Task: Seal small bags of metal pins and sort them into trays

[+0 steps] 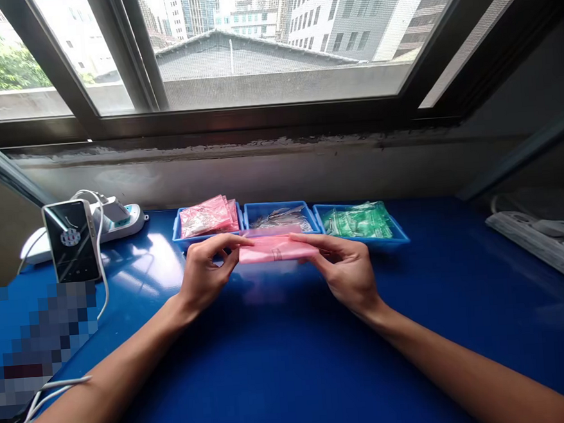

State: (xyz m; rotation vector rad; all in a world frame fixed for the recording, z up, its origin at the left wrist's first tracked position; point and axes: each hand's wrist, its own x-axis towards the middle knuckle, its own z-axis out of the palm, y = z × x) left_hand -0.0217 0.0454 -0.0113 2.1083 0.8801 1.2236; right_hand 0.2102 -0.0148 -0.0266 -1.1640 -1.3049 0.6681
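Note:
A pink plastic bag (279, 248) is stretched level above the blue table. My left hand (209, 268) pinches its left end between thumb and fingers. At the other end, my right hand (346, 265) grips the bag the same way. Just beyond the bag stand three blue trays in a row. Pink bags (205, 215) with contents fill the left tray (178, 242). Thin metal-looking pieces (282, 219) lie in the middle tray (274, 205), partly hidden behind the pink bag. Green bags (360, 221) fill the right tray (397, 237).
A phone (71, 242) leans upright at the left, by a white power strip (123, 226) with cables. Another power strip (545, 244) lies at the right edge. The blue table (293, 365) runs back to a wall below a window (280, 44).

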